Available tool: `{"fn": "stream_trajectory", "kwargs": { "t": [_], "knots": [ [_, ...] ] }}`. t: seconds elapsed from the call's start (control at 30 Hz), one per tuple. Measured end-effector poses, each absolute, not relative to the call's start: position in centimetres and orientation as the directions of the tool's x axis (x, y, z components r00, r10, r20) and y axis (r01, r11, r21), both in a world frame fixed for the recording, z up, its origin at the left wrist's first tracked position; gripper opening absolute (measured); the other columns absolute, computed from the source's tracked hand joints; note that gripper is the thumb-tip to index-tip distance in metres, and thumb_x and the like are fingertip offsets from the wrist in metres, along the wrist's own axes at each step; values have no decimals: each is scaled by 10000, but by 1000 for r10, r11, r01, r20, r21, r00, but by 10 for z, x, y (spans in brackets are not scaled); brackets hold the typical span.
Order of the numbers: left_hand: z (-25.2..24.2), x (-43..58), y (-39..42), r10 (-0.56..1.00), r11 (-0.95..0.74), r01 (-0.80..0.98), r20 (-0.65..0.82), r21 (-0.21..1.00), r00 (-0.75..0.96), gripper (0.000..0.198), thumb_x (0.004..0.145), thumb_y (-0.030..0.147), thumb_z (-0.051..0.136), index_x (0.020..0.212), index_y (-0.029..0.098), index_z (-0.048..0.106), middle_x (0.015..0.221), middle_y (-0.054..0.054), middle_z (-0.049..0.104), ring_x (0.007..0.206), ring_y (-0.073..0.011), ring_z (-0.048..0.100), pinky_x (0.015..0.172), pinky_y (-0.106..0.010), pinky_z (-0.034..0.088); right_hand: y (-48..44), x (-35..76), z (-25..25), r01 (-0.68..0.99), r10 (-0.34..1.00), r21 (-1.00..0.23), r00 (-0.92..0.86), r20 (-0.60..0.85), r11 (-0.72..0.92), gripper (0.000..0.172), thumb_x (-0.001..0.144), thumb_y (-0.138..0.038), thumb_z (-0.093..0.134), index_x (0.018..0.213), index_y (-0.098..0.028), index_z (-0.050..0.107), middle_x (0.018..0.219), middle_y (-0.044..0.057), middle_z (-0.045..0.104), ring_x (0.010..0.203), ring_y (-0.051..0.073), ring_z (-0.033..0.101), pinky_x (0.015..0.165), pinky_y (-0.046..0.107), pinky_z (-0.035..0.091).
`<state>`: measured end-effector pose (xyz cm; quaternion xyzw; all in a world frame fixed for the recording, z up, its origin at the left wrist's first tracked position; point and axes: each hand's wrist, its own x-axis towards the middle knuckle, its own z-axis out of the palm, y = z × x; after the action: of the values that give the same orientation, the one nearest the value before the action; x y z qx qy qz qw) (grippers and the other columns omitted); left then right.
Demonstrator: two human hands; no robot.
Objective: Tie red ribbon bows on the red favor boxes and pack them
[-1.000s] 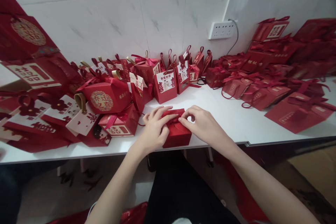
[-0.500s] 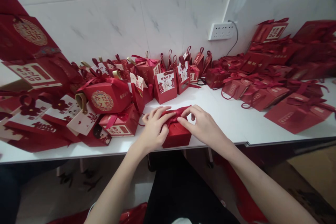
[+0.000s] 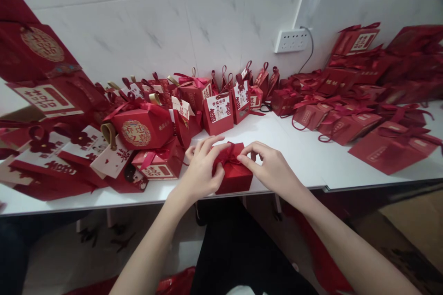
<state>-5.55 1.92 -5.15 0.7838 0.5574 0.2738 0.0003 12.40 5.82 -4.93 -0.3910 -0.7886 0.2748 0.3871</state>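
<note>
ribbon of red satin (image 3: 230, 157) is topping a red cardboard box (image 3: 235, 185), your right hand (image 3: 268, 161) pinching ribbon, left hand (image 3: 201, 170) curving half-open, hold unclear.

Both forearms were bare and slanted inward from the lower part of the view. The left forearm (image 3: 152, 242) rose to the left hand (image 3: 202, 168), held palm down with fingers bent forward and thumb apart from the index finger. The right forearm (image 3: 342, 230) ran in from the lower right to the right hand (image 3: 270, 164), its thumb and index fingertip brought together. The hands lay near each other, the black-clad lap (image 3: 238, 249) below.
</note>
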Motion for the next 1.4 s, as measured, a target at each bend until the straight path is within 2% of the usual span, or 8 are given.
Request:
{"fn": "stream_trajectory", "kwargs": {
  "t": [0.13,0.27,0.43,0.67,0.77,0.87,1.0,1.4],
  "knots": [
    [-42,-50,22,880,-414,834,393,364,266,419,704,50,432,1045,228,598,1142,-51,601,1089,-232,490,850,-401,299,58,123,-55,312,839,-802,-388,381,509,78,847,-235,558,781,-212,593,753,-17,661,696,141,597,687,263,448],
    [-37,-46,24,907,-385,804,346,452,240,267,777,116,453,960,222,616,1030,-30,639,1023,-219,524,838,-399,295,62,122,-61,230,852,-847,-356,385,479,61,830,-261,574,829,-211,609,799,-3,681,761,156,628,717,279,467],
    [-41,-47,26,916,-369,798,330,476,227,157,856,212,474,870,227,629,991,-19,658,997,-216,543,840,-404,291,67,124,-62,213,857,-865,-372,358,454,67,821,-230,565,837,-207,626,815,0,692,767,152,633,717,284,476],
    [-50,-51,27,898,-402,756,385,517,215,152,826,140,489,932,223,559,1032,-33,637,1033,-203,549,890,-389,319,75,122,-63,92,824,-892,-435,363,442,98,827,-218,549,896,-190,613,875,25,693,802,154,636,732,298,482],
    [-52,-50,25,864,-416,784,469,460,183,126,800,126,531,898,206,540,1036,-38,609,1029,-198,549,875,-378,313,76,121,-62,90,816,-895,-459,353,438,110,828,-214,545,913,-184,608,882,28,691,812,155,636,751,308,471],
    [-54,-49,23,781,-473,812,589,341,208,44,804,161,570,824,199,573,977,-34,598,964,-193,557,845,-371,310,76,121,-60,107,807,-890,-479,344,443,111,829,-209,541,914,-183,607,884,26,690,813,152,635,753,307,464],
    [-56,-49,24,713,-500,832,660,242,237,53,840,216,572,844,208,625,898,-28,601,860,-173,557,792,-356,314,77,120,-60,78,797,-889,-484,362,451,95,825,-195,541,893,-182,606,895,25,688,827,144,633,756,293,478],
    [-57,-48,23,727,-486,841,645,238,237,69,831,183,572,810,216,629,877,-10,631,836,-161,568,769,-352,293,78,119,-62,86,799,-890,-485,356,449,81,826,-179,543,876,-189,606,869,15,682,823,141,633,777,292,490]
  ]
}}
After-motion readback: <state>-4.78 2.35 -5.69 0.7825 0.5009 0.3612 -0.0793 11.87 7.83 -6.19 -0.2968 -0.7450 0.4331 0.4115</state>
